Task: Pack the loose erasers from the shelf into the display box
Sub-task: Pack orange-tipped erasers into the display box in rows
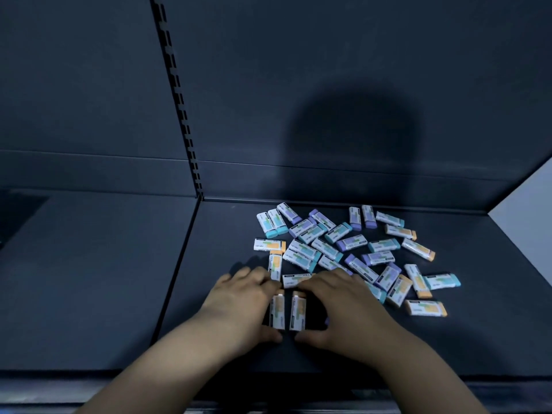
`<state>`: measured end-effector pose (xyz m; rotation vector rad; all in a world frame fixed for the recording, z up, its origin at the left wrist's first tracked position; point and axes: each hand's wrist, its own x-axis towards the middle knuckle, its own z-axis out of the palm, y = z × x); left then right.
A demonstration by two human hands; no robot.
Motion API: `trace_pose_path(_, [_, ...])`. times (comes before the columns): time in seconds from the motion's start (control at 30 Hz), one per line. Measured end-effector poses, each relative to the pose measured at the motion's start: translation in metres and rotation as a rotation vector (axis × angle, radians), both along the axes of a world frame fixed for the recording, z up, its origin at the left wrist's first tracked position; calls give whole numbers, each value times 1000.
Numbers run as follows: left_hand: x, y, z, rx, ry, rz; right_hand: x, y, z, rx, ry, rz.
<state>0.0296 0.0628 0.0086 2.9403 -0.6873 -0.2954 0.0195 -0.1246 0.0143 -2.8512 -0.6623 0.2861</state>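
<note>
Dark shelving is seen throughout, with a plain back panel (328, 85) divided by a slotted upright (179, 115), and a rounded shadow (352, 138) is cast on the panel above the work area. A pale wall (525, 210) is glimpsed at the right edge, and a neighbouring shelf section (89, 264) is joined on the left. On the shelf (328, 357) a loose scatter of erasers (343, 249) is spread from the back edge toward the front, each wrapped in a white printed sleeve and tipped in teal, purple or orange; they are laid at all angles, many touching or overlapping. A teal-tipped eraser (442, 280) and an orange-tipped eraser (426, 308) are set slightly apart at the right fringe of the scatter. Near the front of the shelf, two erasers are stood side by side, parallel and just apart, with their orange ends pointed away. The left orange eraser (277, 312) is pinched lengthwise by the left hand (242, 300), fingers curled over its far end and thumb set against its near end. The right orange eraser (298, 313) is gripped the same way by the right hand (337, 306). Both forearms are extended in from the lower edge. Whether more erasers are covered by the palms cannot be told.
</note>
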Motion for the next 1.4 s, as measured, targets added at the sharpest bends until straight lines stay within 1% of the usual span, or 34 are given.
trace_pose_path(0.1, [0, -1, -1, -16, 9, 11, 3, 4, 1, -18, -1, 9])
trace_pose_path(0.3, [-8, -2, 2, -106, -2, 57, 5, 1, 0, 42, -10, 60])
trace_pose_path(0.5, [-10, 4, 1, -154, -98, 140, 19, 6, -12, 194, -127, 36])
trace_pose_path(0.57, [-7, 11, 0, -127, -146, 139, 21, 11, -14, 232, -160, 20])
trace_pose_path(0.67, [-7, 27, -4, -146, -241, 168, 23, 25, -15, 274, -191, 24])
trace_pose_path(0.73, [-10, 44, -5, -149, -279, 175, 23, 40, -13, 283, -188, 24])
trace_pose_path(0.87, [-15, 99, -9, -121, -314, 178, 19, 87, -9, 237, -158, 23])
trace_pose_path(0.97, [-17, 153, -10, -119, -326, 158, 14, 138, -10, 194, -126, 20])
trace_pose_path(1.1, [-18, 224, -6, -122, -346, 153, 2, 214, -13, 211, -145, -35])
trace_pose_path(1.2, [-17, 263, -2, -133, -370, 148, -9, 260, -12, 192, -125, -40])
trace_pose_path(1.4, [-22, 298, 0, -145, -415, 119, -14, 292, -2, 222, -145, -107])
